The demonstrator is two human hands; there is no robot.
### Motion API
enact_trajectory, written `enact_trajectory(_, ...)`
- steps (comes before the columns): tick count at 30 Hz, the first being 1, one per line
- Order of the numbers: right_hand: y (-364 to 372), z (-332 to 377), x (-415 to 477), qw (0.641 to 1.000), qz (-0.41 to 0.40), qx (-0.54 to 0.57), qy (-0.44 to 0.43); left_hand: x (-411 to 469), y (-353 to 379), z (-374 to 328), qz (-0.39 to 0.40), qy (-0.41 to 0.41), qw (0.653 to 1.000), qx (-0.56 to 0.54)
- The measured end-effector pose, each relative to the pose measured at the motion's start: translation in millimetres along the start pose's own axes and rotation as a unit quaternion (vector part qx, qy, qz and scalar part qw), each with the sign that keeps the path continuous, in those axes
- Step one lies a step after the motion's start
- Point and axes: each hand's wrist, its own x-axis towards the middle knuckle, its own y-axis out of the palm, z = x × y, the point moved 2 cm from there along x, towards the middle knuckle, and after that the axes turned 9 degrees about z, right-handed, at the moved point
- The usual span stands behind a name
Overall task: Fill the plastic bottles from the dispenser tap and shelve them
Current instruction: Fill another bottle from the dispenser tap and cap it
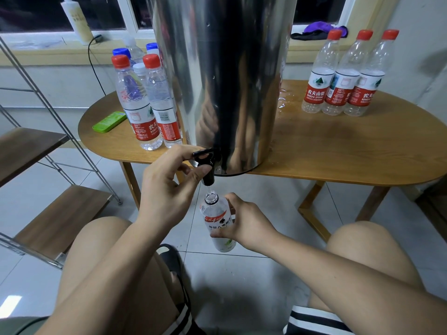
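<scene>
The uncapped clear plastic bottle (216, 215), with a white label crossed by a red band and dark lettering, stands upright just under the black tap (207, 165) of the steel dispenser (225, 81). The right hand (244, 223) wraps round its label. The left hand (167, 187) pinches the tap's lever, and a thin stream of water enters the bottle's mouth.

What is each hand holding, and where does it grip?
The left hand pinches the black tap lever between thumb and fingers. The right hand grips the uncapped bottle around its labelled middle.
</scene>
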Motion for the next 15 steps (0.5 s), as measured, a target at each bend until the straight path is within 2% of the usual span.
enact_trajectory(15,0.0,0.4,-0.1,1.0,0.001,-0.003,-0.002,-0.9,1.1,5.0,0.001,-0.01,1.0,-0.008)
